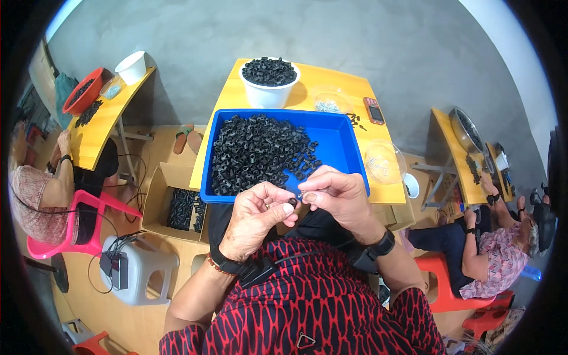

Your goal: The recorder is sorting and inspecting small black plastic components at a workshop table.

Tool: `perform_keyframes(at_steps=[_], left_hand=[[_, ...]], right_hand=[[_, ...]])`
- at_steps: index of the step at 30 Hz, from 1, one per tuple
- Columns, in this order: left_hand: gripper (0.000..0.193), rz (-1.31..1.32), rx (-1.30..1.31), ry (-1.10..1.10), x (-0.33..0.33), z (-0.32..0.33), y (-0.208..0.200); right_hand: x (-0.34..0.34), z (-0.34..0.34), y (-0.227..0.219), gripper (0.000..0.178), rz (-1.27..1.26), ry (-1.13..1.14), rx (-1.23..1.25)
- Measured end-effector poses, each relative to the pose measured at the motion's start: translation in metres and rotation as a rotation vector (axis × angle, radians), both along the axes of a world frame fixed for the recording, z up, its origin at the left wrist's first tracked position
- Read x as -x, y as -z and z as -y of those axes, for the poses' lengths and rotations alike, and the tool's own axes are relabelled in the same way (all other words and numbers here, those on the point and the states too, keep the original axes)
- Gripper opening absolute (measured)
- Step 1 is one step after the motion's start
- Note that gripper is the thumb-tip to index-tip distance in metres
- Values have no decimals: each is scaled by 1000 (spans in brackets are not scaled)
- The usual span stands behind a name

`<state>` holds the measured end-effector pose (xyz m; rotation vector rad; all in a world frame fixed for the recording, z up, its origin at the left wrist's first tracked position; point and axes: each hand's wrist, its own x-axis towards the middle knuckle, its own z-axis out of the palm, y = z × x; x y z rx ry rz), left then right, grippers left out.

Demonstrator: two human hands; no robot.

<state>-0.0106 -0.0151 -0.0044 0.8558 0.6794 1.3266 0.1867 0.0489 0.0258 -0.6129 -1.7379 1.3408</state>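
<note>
On the far left, one co-worker [47,192] is sitting on one pink plastic stool [56,242]. One cardboard box [171,231] is standing open, holding more black pieces. Now my left hand [255,214], wrist strapped and fingers curling inward, is pinching one small black part [292,202], smooth and rounded, just over the near edge of one blue plastic tray [334,142]. Inside, stubby black parts [254,154] are heaping up, too many to count; behind, one white bucket [269,96] is brimming with more. My right hand [338,198], bent at the wrist, is meeting the left, thumb and forefinger nipping one tiny piece [299,196], its shape too small to tell. Farther right, one phone [373,110] is lying above one clear round dish [390,157].
</note>
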Motion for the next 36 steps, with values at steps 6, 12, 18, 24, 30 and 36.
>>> perform_keyframes(at_steps=[6, 12, 18, 24, 30, 36], left_hand=[[12, 3, 3, -5, 2, -1, 3], [13, -3, -6, -21, 2, -3, 3], [14, 10, -39, -30, 4, -5, 8], [14, -15, -58, -58, 5, -5, 7], [14, -47, -81, -80, 7, -4, 5], [12, 22, -32, -22, 8, -4, 8]], right_hand=[[7, 3, 13, 20, 20, 41, -57], [9, 8, 7, 21, 89, 108, -212], [13, 8, 5, 20, 111, 131, -368], [15, 11, 5, 21, 111, 148, -401], [15, 13, 2, 20, 126, 153, -423], [16, 15, 5, 22, 149, 158, -435]])
